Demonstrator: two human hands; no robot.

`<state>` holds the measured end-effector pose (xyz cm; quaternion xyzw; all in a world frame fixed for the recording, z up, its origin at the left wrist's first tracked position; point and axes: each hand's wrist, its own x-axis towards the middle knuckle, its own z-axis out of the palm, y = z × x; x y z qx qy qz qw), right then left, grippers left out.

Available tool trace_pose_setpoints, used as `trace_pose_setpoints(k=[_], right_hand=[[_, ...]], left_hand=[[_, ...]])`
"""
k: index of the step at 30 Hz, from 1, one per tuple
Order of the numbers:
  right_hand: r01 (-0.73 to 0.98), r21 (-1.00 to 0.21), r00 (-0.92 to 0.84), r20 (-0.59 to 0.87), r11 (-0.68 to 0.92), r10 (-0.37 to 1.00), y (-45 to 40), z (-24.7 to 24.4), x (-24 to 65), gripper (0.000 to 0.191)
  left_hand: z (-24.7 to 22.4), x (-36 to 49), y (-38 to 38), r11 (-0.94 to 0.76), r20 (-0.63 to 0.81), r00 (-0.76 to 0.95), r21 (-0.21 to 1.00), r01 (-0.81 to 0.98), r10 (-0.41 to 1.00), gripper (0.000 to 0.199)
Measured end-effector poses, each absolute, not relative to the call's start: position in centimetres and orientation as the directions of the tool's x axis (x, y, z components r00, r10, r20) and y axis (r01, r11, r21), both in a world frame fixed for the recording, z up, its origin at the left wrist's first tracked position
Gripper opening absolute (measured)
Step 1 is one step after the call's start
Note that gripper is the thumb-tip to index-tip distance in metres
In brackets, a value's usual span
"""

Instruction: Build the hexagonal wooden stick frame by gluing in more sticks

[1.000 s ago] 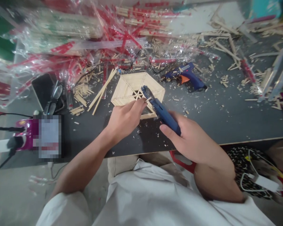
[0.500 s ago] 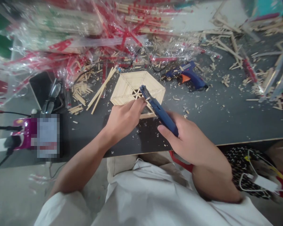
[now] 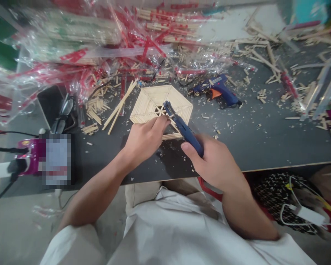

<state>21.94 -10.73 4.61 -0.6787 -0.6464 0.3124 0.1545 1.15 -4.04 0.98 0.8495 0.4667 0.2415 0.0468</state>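
A flat hexagon built of pale wooden sticks [image 3: 151, 96] lies on the dark table, with spokes and a gap around its centre. Over its near edge, my left hand [image 3: 145, 138] is closed, fingers pinching a thin wooden stick [image 3: 169, 117] whose tip shows at the jaws of a blue cutter. My right hand [image 3: 213, 158] is wrapped around the handles of that blue cutter [image 3: 184, 129], which points up and left across the hexagon. Most of the stick is hidden under my left fingers.
A blue glue gun [image 3: 222, 90] with an orange trigger lies right of the hexagon. Loose sticks [image 3: 120, 105] and cut bits [image 3: 96, 106] are at left, near glasses [image 3: 63, 114] and a phone [image 3: 48, 103]. Plastic-wrapped chopsticks [image 3: 79, 40] cover the back. A purple power strip [image 3: 30, 156] sits left.
My right hand has shifted slightly left and closed more around the cutter's handles. My left hand stays nearly in place; the whole view has shifted slightly.
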Motion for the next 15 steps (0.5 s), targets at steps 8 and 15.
trace_pose_setpoints(k=[8, 15], right_hand=[[0.843, -0.529, -0.011, -0.197, -0.097, 0.980, -10.60, 3.79, 21.25, 0.063], [0.906, -0.415, -0.027, -0.251, -0.082, 0.968, -10.12, 4.06, 21.01, 0.051]], left_hand=[[0.69, 1.12, -3.81, -0.551, 0.375, 0.432, 0.313, 0.774, 0.820, 0.045], [0.61, 0.99, -3.66, -0.548, 0.347, 0.443, 0.313, 0.776, 0.826, 0.052]])
